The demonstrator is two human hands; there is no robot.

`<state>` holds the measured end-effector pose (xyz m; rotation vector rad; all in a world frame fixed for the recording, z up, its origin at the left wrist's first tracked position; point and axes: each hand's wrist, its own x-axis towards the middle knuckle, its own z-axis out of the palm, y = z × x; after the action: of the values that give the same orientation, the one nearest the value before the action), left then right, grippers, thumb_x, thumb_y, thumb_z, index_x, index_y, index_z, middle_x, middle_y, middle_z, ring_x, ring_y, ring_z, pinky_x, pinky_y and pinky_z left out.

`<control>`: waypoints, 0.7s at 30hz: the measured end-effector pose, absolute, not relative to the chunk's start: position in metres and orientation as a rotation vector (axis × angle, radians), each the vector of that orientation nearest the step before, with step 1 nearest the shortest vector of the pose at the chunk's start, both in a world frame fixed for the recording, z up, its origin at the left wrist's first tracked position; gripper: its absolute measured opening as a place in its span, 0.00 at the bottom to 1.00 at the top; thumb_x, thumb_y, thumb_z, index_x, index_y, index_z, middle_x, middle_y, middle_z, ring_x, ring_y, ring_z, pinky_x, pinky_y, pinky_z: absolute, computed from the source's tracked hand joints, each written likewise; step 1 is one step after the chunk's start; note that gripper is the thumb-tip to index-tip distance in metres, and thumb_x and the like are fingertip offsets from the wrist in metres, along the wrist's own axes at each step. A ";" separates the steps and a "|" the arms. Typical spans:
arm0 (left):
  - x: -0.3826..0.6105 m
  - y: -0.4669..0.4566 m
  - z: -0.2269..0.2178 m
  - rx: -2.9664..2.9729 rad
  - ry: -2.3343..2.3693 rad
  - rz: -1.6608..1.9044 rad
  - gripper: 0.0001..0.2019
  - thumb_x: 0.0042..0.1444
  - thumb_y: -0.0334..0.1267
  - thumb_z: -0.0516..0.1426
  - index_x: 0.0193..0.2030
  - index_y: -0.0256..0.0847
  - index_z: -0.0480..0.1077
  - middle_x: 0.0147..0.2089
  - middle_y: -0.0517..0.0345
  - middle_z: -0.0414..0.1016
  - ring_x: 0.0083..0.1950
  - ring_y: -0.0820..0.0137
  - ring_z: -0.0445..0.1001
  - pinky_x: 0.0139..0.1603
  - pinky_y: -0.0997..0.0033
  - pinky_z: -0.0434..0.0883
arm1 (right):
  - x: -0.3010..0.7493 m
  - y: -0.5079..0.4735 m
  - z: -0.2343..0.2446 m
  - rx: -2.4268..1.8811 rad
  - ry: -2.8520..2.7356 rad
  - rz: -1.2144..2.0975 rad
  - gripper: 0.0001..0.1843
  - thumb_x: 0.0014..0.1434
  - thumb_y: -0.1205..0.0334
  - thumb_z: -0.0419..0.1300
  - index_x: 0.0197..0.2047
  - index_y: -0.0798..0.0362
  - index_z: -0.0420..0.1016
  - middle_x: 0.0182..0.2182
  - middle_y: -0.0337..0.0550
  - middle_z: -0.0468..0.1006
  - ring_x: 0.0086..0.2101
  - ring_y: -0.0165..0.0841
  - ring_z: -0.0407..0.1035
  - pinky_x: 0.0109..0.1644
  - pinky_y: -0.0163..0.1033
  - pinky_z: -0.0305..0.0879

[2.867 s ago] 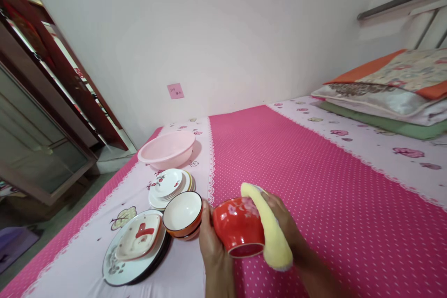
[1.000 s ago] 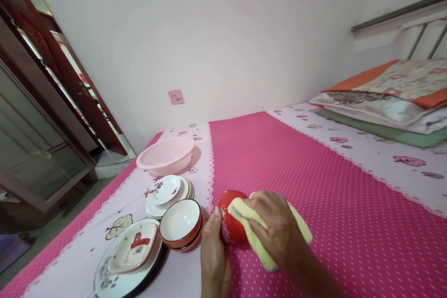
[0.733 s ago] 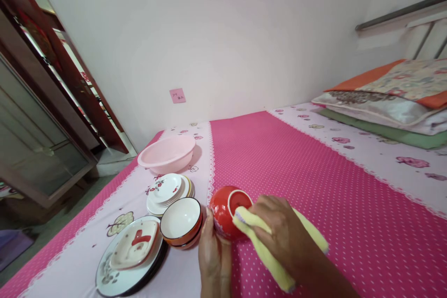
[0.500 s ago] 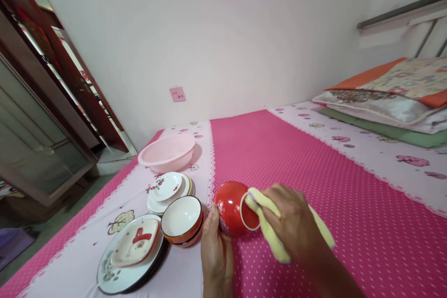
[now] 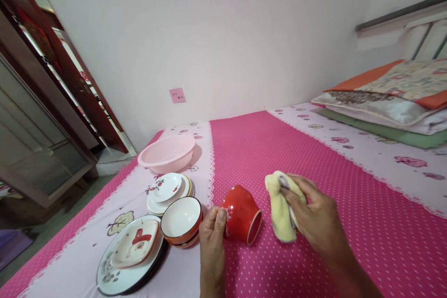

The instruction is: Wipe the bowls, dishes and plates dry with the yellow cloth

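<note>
A glossy red bowl (image 5: pixel 240 214) is tilted on its side, its pale-edged foot ring facing right. My left hand (image 5: pixel 213 237) grips it at the rim side, thumb on the near edge; the bowl's inside is hidden from me. In my right hand (image 5: pixel 312 216) a bunched yellow cloth (image 5: pixel 281 209) is pinched between thumb and fingers, a short gap to the right of the bowl. Two stacked orange bowls (image 5: pixel 182 221) with white insides stand just left of my left hand.
Small plates (image 5: pixel 165 188) are piled behind the orange bowls. A squarish dish (image 5: pixel 134 244) rests on larger plates (image 5: pixel 108 272) at the front left. Farther back is a pink basin (image 5: pixel 167 153). Folded bedding and pillows (image 5: pixel 394 102) lie at right on the pink bedspread (image 5: pixel 349 205).
The yellow cloth has come off the bowl's base and moved right with my right hand. The red bowl has turned, its foot now pointing more toward the lower right.
</note>
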<state>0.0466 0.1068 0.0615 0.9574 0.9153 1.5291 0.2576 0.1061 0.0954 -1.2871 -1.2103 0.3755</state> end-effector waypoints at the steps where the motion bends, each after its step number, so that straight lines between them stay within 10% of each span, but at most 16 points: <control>1: 0.046 0.107 0.061 1.019 0.932 1.511 0.22 0.59 0.55 0.66 0.28 0.40 0.66 0.27 0.66 0.61 0.29 0.75 0.58 0.32 0.76 0.61 | 0.261 0.105 0.097 -1.277 -1.144 0.436 0.21 0.62 0.45 0.64 0.52 0.49 0.83 0.41 0.48 0.84 0.38 0.44 0.78 0.36 0.44 0.75; 4: 0.049 0.107 0.060 1.159 0.992 1.470 0.24 0.62 0.57 0.62 0.26 0.42 0.60 0.26 0.66 0.55 0.29 0.75 0.52 0.30 0.74 0.55 | 0.253 0.097 0.106 -1.199 -1.114 0.559 0.24 0.64 0.43 0.63 0.55 0.49 0.82 0.39 0.48 0.85 0.35 0.43 0.79 0.33 0.43 0.77; 10: 0.065 0.106 0.056 1.343 1.099 1.394 0.21 0.54 0.48 0.61 0.17 0.42 0.60 0.20 0.65 0.54 0.25 0.74 0.52 0.26 0.71 0.53 | 0.197 0.087 0.106 -1.086 -1.724 0.178 0.19 0.67 0.56 0.61 0.60 0.47 0.77 0.60 0.50 0.78 0.62 0.51 0.69 0.65 0.62 0.67; 21: 0.064 0.107 0.061 0.581 0.934 1.649 0.21 0.54 0.52 0.69 0.24 0.41 0.67 0.21 0.66 0.67 0.24 0.75 0.63 0.25 0.76 0.63 | 0.212 0.103 0.099 -1.074 -1.370 0.946 0.22 0.68 0.43 0.58 0.54 0.50 0.76 0.43 0.47 0.83 0.44 0.43 0.78 0.49 0.47 0.74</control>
<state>0.0635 0.1068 0.0608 0.5805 0.9337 1.6493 0.2120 0.1033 0.0988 -1.0743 -1.3702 0.9457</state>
